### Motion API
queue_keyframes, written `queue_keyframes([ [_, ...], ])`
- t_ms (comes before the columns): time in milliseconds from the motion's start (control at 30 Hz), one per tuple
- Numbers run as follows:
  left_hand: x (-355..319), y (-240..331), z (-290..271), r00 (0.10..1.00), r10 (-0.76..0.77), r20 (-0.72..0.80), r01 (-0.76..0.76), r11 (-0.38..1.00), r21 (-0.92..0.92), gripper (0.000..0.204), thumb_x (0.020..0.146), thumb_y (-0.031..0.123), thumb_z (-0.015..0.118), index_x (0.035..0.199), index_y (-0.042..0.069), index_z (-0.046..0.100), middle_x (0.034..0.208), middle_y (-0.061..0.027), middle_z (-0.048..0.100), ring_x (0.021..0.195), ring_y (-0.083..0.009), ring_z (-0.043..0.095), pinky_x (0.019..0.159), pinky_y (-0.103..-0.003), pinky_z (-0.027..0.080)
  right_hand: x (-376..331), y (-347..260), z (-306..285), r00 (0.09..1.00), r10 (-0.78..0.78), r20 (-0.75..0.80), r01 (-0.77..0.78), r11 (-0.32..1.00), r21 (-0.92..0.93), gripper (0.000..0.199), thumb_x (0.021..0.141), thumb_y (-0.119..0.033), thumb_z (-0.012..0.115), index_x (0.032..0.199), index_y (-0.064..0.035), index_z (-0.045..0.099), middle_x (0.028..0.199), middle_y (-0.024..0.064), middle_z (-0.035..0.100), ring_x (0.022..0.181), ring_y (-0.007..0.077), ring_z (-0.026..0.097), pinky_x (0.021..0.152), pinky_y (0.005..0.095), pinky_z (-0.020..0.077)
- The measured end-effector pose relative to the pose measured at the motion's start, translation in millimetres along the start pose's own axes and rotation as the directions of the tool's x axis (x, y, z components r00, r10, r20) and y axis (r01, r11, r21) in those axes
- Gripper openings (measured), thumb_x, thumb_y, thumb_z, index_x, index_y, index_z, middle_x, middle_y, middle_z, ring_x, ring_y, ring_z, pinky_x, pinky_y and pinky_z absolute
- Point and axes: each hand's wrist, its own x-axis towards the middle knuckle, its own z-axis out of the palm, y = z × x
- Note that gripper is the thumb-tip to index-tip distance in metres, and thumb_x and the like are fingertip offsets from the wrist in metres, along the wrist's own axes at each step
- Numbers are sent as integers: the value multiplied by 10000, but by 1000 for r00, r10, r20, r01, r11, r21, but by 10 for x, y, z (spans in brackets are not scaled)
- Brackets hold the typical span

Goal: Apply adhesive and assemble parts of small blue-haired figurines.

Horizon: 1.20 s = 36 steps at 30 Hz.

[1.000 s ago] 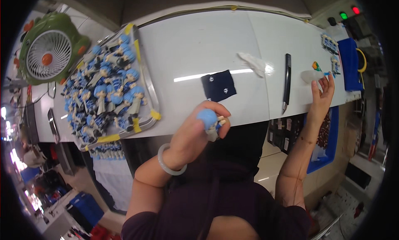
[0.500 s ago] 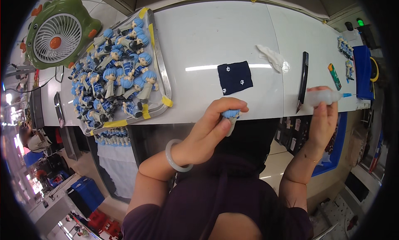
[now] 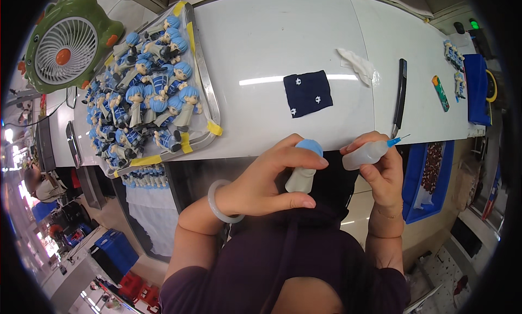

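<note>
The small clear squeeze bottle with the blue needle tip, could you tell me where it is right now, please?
In the head view, the small clear squeeze bottle with the blue needle tip is in the right hand, at the white table's near edge, beside the blue-haired figurine in the left hand.

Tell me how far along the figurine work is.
Done: cannot tell; the figurines in the metal tray show no clear marks of it. In hand: the left hand holds one blue-haired figurine; the right hand holds a small squeeze bottle, its blue needle tip pointing away. Left: unclear how many.
</note>
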Motion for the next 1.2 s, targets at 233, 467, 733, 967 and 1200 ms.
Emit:
queue_keyframes([
  [233, -71, -73, 34, 994, -11, -111, 8, 1000, -30, 502, 580, 239, 778, 981, 39, 552, 908, -79, 550, 798, -207, 559, 642, -277, 452, 25, 61, 13, 987, -160, 26, 159, 924, -348, 271, 730, -112, 601, 966, -1, 527, 902, 101, 553, 852, 219, 527, 769, 291, 410],
  [467, -46, 40, -12, 994, 111, -2, -103, 930, 353, 535, 554, 130, 795, 1001, 131, 500, 831, -136, 554, 735, -228, 588, 601, -296, 485, 41, -68, 43, 898, -439, 12, 294, 580, -760, 323, 577, 12, 633, 886, -80, 611, 877, 65, 564, 839, 249, 509, 721, 310, 410],
  [733, -27, 46, 24, 974, 227, 2, -200, 851, 486, 500, 563, 158, 793, 981, 99, 525, 784, -115, 560, 712, -231, 597, 587, -272, 481, -69, -178, 50, 827, -557, 79, 316, 343, -885, 404, 527, 10, 641, 899, -148, 627, 904, 41, 528, 853, 248, 488, 719, 322, 421],
  [967, -22, 63, 40, 979, 202, -19, -159, 823, 546, 450, 557, 162, 796, 932, 97, 557, 778, -106, 565, 702, -219, 596, 582, -262, 476, -153, -267, 59, 819, -549, 165, 311, 183, -933, 384, 565, -59, 679, 914, -211, 625, 945, 3, 479, 887, 219, 466, 715, 296, 414],
  [1200, -23, 70, 42, 985, 169, -35, -120, 818, 563, 444, 548, 180, 802, 906, 73, 562, 782, -100, 571, 692, -214, 584, 576, -252, 468, -155, -294, 70, 813, -549, 193, 307, 123, -944, 359, 596, -92, 693, 923, -224, 623, 956, -16, 471, 887, 207, 459, 691, 277, 400],
])
